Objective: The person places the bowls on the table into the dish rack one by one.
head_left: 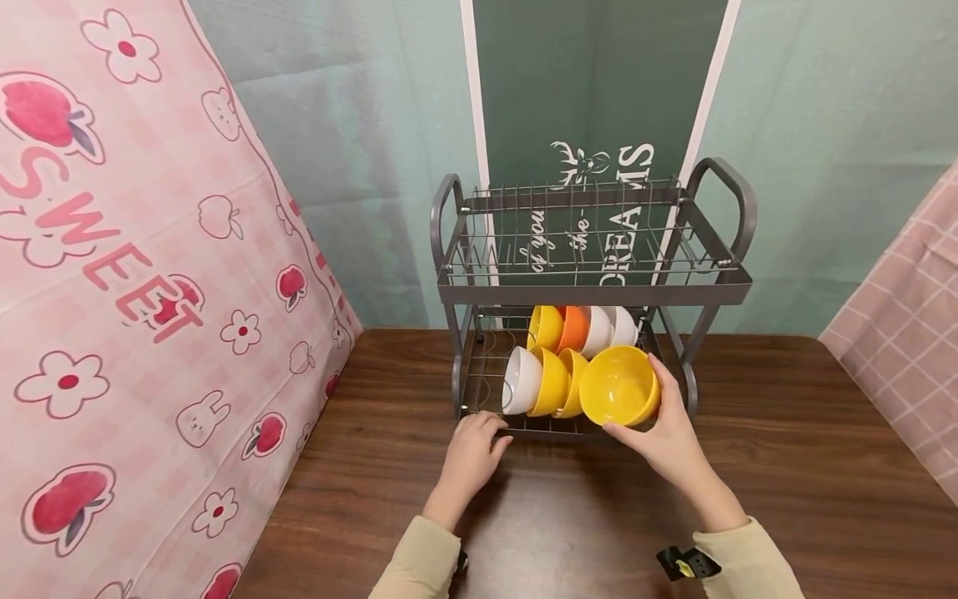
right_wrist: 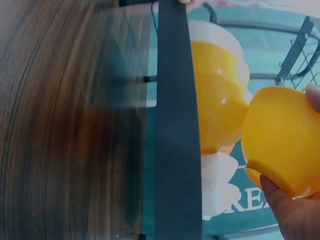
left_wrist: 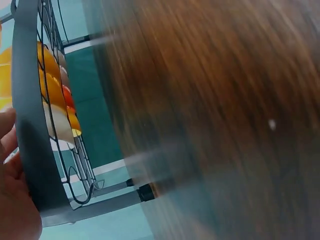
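Observation:
My right hand (head_left: 669, 428) holds a yellow bowl (head_left: 617, 385) by its right side, thumb low near the rim and fingers higher up. The bowl's hollow faces the head camera, and it overlaps the right end of the front row of bowls. That row has a white bowl (head_left: 521, 383) and two yellow bowls (head_left: 551, 383), tipped on their sides and nested. My left hand (head_left: 473, 449) rests at the left front edge of the dish rack's lower shelf. In the left wrist view its fingers (left_wrist: 7, 122) lie by the grey front bar (left_wrist: 32, 115).
Behind the front row stand a yellow bowl (head_left: 545, 327), an orange bowl (head_left: 573, 329) and two white bowls (head_left: 597, 331). The two-tier grey dish rack (head_left: 595, 294) has wire dividers above and side handles. It stands on a brown wooden table (head_left: 374, 491) with hanging cloths around.

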A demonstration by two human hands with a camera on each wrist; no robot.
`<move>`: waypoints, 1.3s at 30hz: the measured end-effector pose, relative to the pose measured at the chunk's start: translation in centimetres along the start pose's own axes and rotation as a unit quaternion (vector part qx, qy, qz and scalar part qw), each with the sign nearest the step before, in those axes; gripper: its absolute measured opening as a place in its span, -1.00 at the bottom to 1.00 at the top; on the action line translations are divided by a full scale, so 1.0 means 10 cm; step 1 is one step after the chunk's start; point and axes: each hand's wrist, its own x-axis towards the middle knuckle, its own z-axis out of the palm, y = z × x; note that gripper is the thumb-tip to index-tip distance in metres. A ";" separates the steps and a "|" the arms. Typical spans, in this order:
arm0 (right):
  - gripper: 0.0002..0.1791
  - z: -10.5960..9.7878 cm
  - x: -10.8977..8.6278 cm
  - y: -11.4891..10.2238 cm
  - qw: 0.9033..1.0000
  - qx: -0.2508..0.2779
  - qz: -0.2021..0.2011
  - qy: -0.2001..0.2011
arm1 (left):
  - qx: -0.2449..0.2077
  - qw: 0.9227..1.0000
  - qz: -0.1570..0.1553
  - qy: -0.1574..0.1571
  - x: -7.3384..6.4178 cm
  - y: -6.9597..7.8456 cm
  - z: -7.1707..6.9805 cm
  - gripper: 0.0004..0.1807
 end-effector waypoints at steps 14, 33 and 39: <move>0.26 -0.07 0.02 0.20 0.999 -0.031 0.006 0.037 | -0.003 1.000 0.001 0.026 0.02 -0.02 0.09 -0.93; 0.22 0.17 0.20 0.39 0.989 -0.138 -0.045 -0.021 | -0.020 0.997 0.014 0.080 0.01 -0.05 0.14 -0.96; 0.19 0.24 0.24 0.38 0.984 -0.170 -0.051 -0.032 | -0.015 0.998 -0.004 0.052 0.01 -0.05 0.15 -0.93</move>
